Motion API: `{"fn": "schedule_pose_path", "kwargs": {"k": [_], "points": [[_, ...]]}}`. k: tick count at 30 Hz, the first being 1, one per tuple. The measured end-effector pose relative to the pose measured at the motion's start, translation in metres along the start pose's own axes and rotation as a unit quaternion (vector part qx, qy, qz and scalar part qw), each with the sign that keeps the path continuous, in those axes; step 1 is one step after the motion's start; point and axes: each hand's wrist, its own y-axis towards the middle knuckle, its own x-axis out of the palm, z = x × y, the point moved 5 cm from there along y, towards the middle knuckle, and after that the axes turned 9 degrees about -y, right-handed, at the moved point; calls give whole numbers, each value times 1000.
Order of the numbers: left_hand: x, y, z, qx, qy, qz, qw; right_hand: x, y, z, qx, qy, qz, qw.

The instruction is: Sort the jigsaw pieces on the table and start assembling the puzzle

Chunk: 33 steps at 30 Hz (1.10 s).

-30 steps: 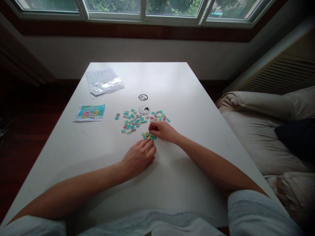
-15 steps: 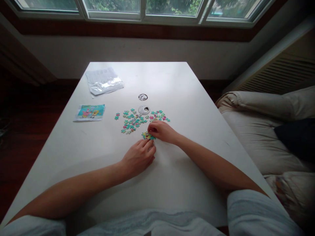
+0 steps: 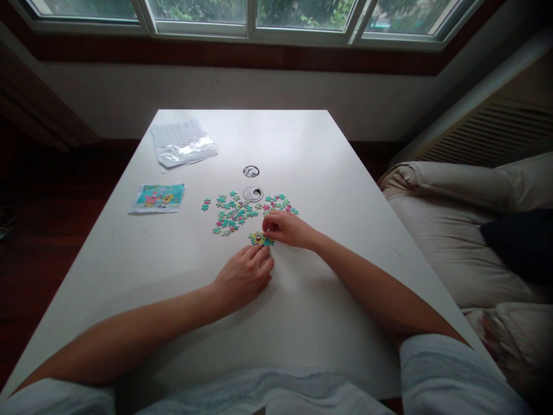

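Note:
A small patch of joined jigsaw pieces [image 3: 258, 237], yellow and teal with a cartoon face, lies on the white table. My left hand [image 3: 247, 271] rests at its near edge, fingers bent and close together, the fingertips steadying the patch. Over the patch's right side is my right hand [image 3: 287, 229], with thumb and fingertips pinched together; whatever is between them is hidden. Just beyond both hands, loose jigsaw pieces [image 3: 235, 214] in teal, green and pink spread out, and a further group [image 3: 279, 202] lies partly behind my right hand.
Two round inserts are set in the tabletop, the nearer insert [image 3: 253, 193] touching the scatter of pieces. To the left lie a printed picture packet [image 3: 158, 198] and a clear plastic bag with papers [image 3: 185, 144]. A beige sofa [image 3: 436, 230] stands right of the table [image 3: 173, 323].
My right hand has lifted slightly and shifted a little to the right, uncovering more of the joined patch. My left hand stays in place.

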Motion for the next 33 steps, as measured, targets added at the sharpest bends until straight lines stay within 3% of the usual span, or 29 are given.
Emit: {"fn": "schedule_pose_path", "kwargs": {"k": [18,24,29,33], "points": [[2,2,1,-3,-24,9,1000,-2,0,-14,19,-133,-31,991],[2,1,1,-10,-11,12,1000,-4,-1,-5,24,-91,-23,995],[-2,0,-5,-29,-5,19,999,-17,-5,-2,-13,-33,-49,998],[-2,0,-10,-43,-5,32,999,-20,-10,-8,-37,-57,-68,995]]}}
